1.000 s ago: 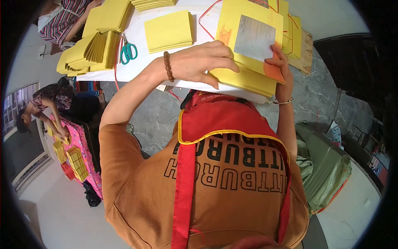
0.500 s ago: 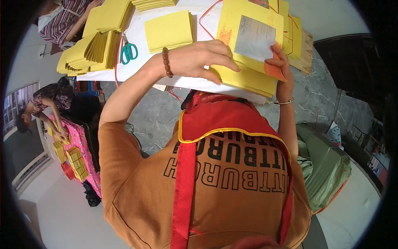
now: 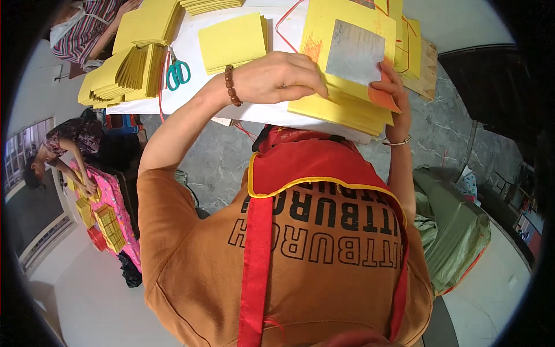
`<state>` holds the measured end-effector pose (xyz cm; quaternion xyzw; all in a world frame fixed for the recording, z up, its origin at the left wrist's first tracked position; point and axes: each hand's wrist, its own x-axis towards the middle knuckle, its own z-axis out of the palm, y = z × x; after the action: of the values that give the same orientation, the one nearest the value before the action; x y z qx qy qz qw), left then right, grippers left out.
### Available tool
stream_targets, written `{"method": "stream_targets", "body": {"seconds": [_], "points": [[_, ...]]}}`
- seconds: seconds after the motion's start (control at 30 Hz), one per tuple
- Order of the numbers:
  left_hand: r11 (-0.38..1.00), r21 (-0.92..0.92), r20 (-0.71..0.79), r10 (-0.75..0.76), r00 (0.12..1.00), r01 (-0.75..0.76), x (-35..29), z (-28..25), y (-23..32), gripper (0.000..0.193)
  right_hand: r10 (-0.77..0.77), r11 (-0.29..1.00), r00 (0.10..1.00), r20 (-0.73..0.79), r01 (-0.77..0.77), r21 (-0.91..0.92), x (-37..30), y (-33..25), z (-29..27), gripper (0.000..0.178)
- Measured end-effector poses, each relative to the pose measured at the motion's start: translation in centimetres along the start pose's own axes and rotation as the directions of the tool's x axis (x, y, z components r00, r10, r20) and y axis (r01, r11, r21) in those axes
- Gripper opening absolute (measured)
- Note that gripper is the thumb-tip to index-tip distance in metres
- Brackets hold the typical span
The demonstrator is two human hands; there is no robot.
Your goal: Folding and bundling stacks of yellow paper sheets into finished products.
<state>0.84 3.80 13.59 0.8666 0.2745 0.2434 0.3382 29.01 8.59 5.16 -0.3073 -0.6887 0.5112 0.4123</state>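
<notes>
A yellow paper sheet with a silver rectangle lies under my hands at the table's near edge, on a folded stack of yellow paper. My left hand, a beaded bracelet at its wrist, has its fingers bunched together on the stack's upper left edge; the fingertips are partly hidden. At the right end my right hand is curled round the paper, its fingers over an orange corner. Left of my left hand sits a smaller folded yellow stack.
Teal-handled scissors lie on the white table, near fanned yellow bundles. Red string and tied yellow bundles are at the back. One person sits far left; another works at a pink-covered table.
My left hand's fingers have drawn together and lifted slightly from the stack's front. The stack's lower layers have shifted a little outward at the right end. My right hand stays nearly in place.
</notes>
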Motion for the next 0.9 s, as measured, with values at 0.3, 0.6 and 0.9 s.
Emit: {"method": "stream_targets", "body": {"seconds": [0.3, 0.6, 0.9], "points": [[0.989, 0.147, -0.036, 0.027, 0.999, -0.021, -0.3, 1.0, 0.3, 0.022, 0.014, 1.0, 0.999, 0.037, -0.013, -0.019, 0.0, 0.4, -0.3, 0.047], [0.977, 0.197, 0.029, 0.074, 0.997, -0.078, -0.8, 1.1, 1.5, 0.035, 0.009, 0.997, 1.0, 0.014, -0.01, 0.076, -0.2, 1.0, -0.5, 0.055], [0.979, 0.202, 0.005, 0.031, 1.0, -0.032, -1.3, 1.3, 1.0, 0.052, 0.083, 0.987, 0.996, -0.014, -0.08, 0.14, -0.1, 0.2, 0.0, 0.061]]}}
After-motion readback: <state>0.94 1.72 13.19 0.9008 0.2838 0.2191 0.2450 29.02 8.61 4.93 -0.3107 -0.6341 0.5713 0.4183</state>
